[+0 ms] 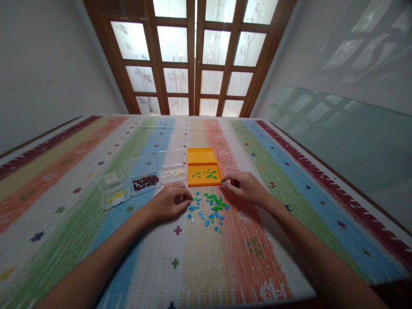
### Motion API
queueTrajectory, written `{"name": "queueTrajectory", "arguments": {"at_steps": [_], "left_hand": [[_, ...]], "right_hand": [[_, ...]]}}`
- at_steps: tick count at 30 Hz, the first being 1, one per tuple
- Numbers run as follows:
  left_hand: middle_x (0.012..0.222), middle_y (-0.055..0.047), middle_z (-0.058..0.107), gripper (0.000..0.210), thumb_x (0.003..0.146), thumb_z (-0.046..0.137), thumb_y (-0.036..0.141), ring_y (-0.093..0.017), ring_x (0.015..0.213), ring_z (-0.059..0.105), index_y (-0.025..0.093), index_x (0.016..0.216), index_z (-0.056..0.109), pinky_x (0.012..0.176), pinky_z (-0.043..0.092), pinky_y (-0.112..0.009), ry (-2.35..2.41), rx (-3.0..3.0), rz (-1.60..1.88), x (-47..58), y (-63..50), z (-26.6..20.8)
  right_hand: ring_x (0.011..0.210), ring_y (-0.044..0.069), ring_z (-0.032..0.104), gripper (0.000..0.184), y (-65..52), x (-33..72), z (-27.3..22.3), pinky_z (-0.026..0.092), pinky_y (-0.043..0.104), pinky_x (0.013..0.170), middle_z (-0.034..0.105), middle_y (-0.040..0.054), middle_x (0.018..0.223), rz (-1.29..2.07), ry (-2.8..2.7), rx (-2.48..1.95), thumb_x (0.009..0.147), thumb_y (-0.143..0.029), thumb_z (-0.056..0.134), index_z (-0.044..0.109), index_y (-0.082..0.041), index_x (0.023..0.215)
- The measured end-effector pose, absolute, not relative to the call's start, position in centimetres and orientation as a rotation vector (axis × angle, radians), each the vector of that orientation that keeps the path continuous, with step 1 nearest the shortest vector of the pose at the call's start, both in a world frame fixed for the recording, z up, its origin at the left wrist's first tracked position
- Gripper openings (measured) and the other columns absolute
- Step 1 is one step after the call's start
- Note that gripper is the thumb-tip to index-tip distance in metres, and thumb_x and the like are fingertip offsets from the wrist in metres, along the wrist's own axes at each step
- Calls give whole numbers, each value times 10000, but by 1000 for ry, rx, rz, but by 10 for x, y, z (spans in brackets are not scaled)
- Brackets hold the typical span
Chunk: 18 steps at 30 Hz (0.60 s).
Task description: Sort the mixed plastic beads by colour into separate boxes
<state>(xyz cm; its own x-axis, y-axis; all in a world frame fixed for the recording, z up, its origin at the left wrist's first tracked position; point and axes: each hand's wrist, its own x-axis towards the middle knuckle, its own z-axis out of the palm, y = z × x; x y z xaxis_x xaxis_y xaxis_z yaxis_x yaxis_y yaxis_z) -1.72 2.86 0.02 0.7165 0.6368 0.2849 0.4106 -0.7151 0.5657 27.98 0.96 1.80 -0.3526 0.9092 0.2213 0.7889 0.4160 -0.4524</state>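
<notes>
My right hand (244,186) is at the right front corner of an orange open case (203,164); its fingertips pinch a small green toy brick (222,182). Several green bricks (211,174) lie in the case's near half. My left hand (170,201) rests left of a loose pile of green bricks (219,207) and blue bricks (201,213). Its thumb and forefinger are closed together at the pile's edge. A speck of green shows by those fingertips, but whether they hold it is unclear.
Left of the case stand a clear box of cream pieces (174,173), a clear box of dark red bricks (145,182) and a clear box of yellow pieces (116,196), lids raised. A clear container (231,170) is partly behind my right hand. A striped cloth (154,266) covers the table.
</notes>
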Motion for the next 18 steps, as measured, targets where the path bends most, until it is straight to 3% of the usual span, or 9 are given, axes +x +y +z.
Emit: {"name": "queueTrajectory", "arguments": {"at_steps": [6, 13, 18], "left_hand": [[727, -26, 619, 148, 886, 567, 226, -138, 658, 544, 180, 822, 693, 634, 425, -275, 805, 2439, 618, -18, 30, 0], [735, -24, 615, 126, 871, 569, 214, -136, 650, 530, 180, 824, 681, 627, 416, -271, 817, 2447, 622, -19, 30, -1], [741, -21, 614, 115, 881, 560, 208, -142, 663, 535, 185, 855, 669, 636, 424, -275, 825, 2458, 623, -18, 30, -2]], "right_hand": [[611, 138, 559, 195, 39, 274, 24, 337, 255, 601, 684, 31, 701, 264, -2366, -1641, 863, -200, 578, 748, -165, 951], [779, 190, 631, 215, 55, 257, 26, 364, 261, 619, 747, 97, 903, 117, -2451, -1801, 847, -169, 589, 775, -170, 956], [776, 193, 626, 228, 59, 257, 24, 375, 265, 620, 751, 97, 896, 91, -2473, -1794, 826, -158, 589, 790, -189, 929]]}}
